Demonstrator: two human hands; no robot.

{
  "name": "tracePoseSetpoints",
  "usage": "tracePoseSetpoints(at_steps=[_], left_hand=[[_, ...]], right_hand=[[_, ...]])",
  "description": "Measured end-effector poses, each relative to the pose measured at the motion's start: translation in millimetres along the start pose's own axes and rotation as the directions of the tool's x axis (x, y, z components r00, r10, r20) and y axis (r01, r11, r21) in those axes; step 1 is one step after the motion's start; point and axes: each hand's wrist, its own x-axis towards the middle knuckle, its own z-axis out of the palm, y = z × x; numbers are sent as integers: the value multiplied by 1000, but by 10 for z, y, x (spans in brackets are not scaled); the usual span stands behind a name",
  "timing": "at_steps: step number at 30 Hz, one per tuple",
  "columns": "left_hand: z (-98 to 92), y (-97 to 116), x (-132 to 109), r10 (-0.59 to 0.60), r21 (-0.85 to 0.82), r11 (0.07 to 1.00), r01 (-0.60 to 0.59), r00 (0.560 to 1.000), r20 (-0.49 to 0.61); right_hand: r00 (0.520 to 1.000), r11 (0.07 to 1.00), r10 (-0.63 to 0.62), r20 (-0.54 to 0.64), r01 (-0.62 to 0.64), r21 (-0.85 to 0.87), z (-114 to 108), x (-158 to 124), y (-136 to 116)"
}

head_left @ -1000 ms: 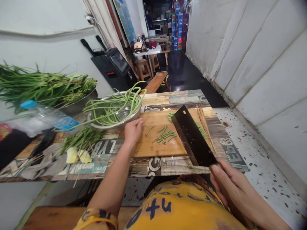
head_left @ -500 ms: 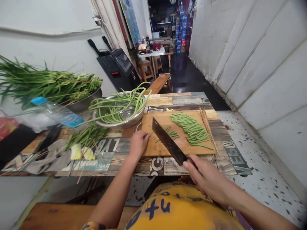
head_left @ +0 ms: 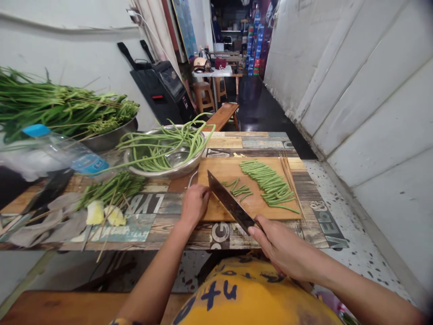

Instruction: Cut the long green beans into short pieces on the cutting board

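My right hand (head_left: 275, 243) grips the handle of a cleaver (head_left: 232, 202), its dark blade slanting up to the left, with the tip close to my left fingers. My left hand (head_left: 195, 205) is closed in a pinch at the left edge of a wooden cutting board (head_left: 216, 212); a green bean is pinched there, mostly hidden by fingers and blade. Short cut pieces of bean (head_left: 241, 188) lie loose mid-board. To their right is a neat row of cut green beans (head_left: 269, 183). Thin brown sticks (head_left: 291, 185) lie along the board's right edge.
A steel bowl (head_left: 162, 174) of long beans (head_left: 172, 146) stands behind my left hand. Farther left are a plastic bottle (head_left: 81, 158), a basin of leafy greens (head_left: 67, 104), a bundle of green stalks (head_left: 113, 187), yellowish pieces (head_left: 95, 212) and a grey cloth (head_left: 50, 225).
The cleaver and my right hand have shifted left, bringing the blade tip up to my left fingers. My left hand keeps its pinch, and the green tip seen there is now covered.
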Motion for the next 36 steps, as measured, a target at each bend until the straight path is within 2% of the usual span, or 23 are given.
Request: tracePoseSetpoints(at_steps=[4, 8, 11, 13, 16, 19, 22, 25, 29, 36], left_hand=[[-12, -28, 34, -6, -9, 1000, 7, 999, 53], [-33, -25, 69, -17, -14, 1000, 19, 996, 84], [-73, 8, 44, -34, -34, 999, 39, 992, 121], [-110, 21, -11, -96, -57, 993, 102, 990, 104], [-147, 17, -125, -162, -103, 981, 165, 986, 31], [-126, 30, -201, -90, -144, 986, 89, 996, 3], [-64, 84, -193, -19, -160, 987, 18, 1000, -5], [-13, 136, -141, -18, -132, 991, 19, 1000, 11], [-3, 149, -97, -27, -69, 997, 29, 999, 42], [-53, 114, -46, 61, 15, 998, -63, 993, 105]], right_hand=[[999, 1000, -27, 44, 27, -9, -134, 74, -76], [988, 998, 7, 152, -16, 59, -202, 218, -179], [991, 991, 31, 131, -47, 126, -176, 273, -198], [995, 975, 18, 94, -38, 219, -156, 234, -152], [999, 906, -20, 29, 6, 423, -161, 60, 2], [998, 794, 26, -52, 11, 607, -190, -146, 205], [996, 672, 89, -19, -46, 739, -177, -265, 394], [995, 619, 98, 2, -62, 783, -101, -289, 529], [996, 608, 92, 22, -73, 791, 15, -268, 572], [991, 719, 24, 129, -107, 687, 98, -148, 383]])
